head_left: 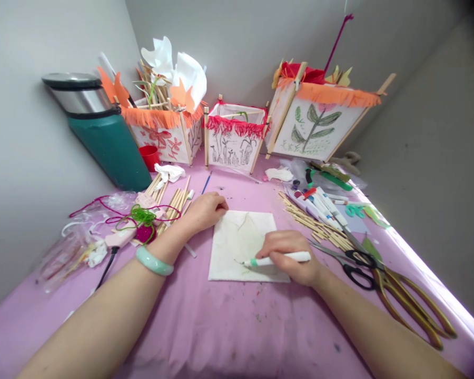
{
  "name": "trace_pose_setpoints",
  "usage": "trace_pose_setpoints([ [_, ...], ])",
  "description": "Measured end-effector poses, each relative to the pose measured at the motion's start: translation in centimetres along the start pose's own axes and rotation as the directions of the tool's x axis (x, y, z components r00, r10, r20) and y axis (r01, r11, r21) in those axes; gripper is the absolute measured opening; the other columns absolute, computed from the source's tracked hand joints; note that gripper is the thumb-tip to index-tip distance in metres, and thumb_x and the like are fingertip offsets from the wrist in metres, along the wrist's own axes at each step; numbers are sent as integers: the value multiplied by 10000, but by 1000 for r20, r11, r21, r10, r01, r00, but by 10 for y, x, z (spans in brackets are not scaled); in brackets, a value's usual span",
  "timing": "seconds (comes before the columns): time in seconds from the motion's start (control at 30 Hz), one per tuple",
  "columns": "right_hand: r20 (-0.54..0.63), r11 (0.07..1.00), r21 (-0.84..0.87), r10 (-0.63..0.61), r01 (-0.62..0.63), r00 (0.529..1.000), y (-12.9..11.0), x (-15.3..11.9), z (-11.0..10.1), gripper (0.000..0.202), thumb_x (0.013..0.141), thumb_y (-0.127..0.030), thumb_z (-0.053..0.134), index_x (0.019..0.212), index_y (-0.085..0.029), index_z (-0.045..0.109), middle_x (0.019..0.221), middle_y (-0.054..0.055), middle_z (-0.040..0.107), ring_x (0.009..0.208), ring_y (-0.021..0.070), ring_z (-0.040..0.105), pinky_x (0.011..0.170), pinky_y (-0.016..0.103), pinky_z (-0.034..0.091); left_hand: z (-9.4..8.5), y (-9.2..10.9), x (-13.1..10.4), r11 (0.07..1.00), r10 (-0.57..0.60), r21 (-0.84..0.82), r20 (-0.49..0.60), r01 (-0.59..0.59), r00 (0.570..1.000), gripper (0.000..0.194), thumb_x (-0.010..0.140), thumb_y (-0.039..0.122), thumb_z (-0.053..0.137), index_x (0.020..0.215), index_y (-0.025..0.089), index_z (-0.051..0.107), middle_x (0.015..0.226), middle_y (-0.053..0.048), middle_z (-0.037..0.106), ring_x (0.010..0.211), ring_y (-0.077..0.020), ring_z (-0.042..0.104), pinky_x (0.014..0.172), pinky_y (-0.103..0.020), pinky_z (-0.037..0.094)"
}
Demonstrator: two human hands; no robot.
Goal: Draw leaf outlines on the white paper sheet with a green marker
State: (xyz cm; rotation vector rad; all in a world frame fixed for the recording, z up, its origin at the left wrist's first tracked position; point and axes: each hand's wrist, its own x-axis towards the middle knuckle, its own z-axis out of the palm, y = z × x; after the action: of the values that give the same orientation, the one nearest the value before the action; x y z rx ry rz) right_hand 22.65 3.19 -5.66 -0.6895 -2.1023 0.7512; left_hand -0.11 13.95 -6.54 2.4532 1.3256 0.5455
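White and flat, a square sheet (223,260) lies on a pink-purple tablecloth (199,321), beneath the right fingers and just right of the left, apparently placed so that both hands reach it. The right hand (296,242) is closed around a slim white marker with a green collar (300,257), gripping the barrel near its front; the tip points left and meets the sheet beside faint green strokes, a hold that seems suited to fine control. The left hand (205,211) rests at the sheet's far left corner, fingers curled, presumably to steady it; I cannot tell whether they pinch the edge or merely press. Beyond the right fingers lie white-barrelled markers (327,208) and thin pale wooden sticks (319,226), within easy reach. Black-handled steel scissors (327,250) and gold-handled metal shears (380,276) lie right of those fingers, clear of the sheet.
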Motion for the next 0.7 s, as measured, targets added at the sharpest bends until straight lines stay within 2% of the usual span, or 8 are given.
trace_pose_setpoints([
  [0.07, -165, 988, 28, 154, -151, 974, 4, -2, -4, 278, 884, -264, 464, 781, -169, 704, 691, 41, 675, 596, 131, 595, 557, 262, 455, 0, 1, 0, 1000, -2, 1, 3, 2, 1000, 173, 749, 159, 514, 772, 185, 683, 815, -30, 647, 746, -154, 588, 730, -267, 444],
  [0.1, -277, 971, 36, 236, -235, 931, 7, -3, -6, 273, 889, -294, 478, 803, -172, 708, 696, 37, 679, 588, 130, 596, 561, 262, 462, -1, 1, 0, 1000, -2, 1, 7, 2, 1000, 173, 750, 158, 513, 775, 183, 683, 817, -31, 648, 750, -155, 589, 733, -268, 443],
  [0.2, -562, 904, 78, 389, -421, 730, 18, -1, -8, 279, 884, -379, 513, 944, -178, 696, 788, 44, 701, 649, 154, 629, 604, 282, 496, -3, 4, 0, 1000, -2, 9, 23, 2, 1000, 175, 756, 152, 508, 779, 175, 680, 824, -40, 646, 758, -158, 592, 742, -270, 443],
  [0.27, -639, 883, 9, 366, -469, 676, 27, 0, -9, 307, 863, -404, 545, 1033, -183, 675, 956, 69, 704, 827, 197, 654, 722, 327, 518, -5, 5, -1, 1000, 6, 30, 31, -7, 1000, 178, 766, 156, 501, 786, 174, 677, 832, -45, 642, 769, -163, 593, 747, -273, 444],
  [0.37, -572, 806, -319, 256, -499, 779, 37, -2, -11, 317, 849, -368, 572, 1092, -188, 664, 1092, 90, 672, 1003, 242, 616, 888, 405, 474, -8, 5, -2, 994, 21, 108, 26, -24, 999, 174, 780, 185, 504, 825, 178, 672, 857, -54, 634, 820, -183, 594, 779, -292, 444],
  [0.47, -407, 648, -607, 243, -460, 880, 42, -7, -9, 275, 854, -301, 557, 1074, -189, 680, 978, 103, 678, 913, 249, 627, 820, 406, 484, -9, 6, -2, 981, 26, 190, 45, -34, 999, 154, 785, 214, 519, 837, 173, 659, 867, -65, 627, 843, -201, 592, 792, -310, 443],
  [0.57, -369, 601, -669, 242, -437, 897, 42, -9, -6, 238, 858, -260, 545, 1038, -205, 692, 894, 88, 674, 838, 228, 631, 750, 362, 492, -8, 9, -2, 961, 30, 271, 79, -50, 996, 125, 786, 215, 525, 802, 168, 639, 856, -75, 630, 838, -216, 591, 773, -321, 441],
  [0.7, -519, 744, -497, 159, -447, 840, 44, -6, -9, 262, 891, -266, 490, 1076, -198, 663, 1032, 77, 687, 963, 217, 632, 871, 372, 479, -12, 15, -2, 954, 14, 299, 78, -37, 997, 130, 795, 188, 489, 794, 165, 616, 835, -84, 643, 803, -221, 599, 730, -323, 433],
])
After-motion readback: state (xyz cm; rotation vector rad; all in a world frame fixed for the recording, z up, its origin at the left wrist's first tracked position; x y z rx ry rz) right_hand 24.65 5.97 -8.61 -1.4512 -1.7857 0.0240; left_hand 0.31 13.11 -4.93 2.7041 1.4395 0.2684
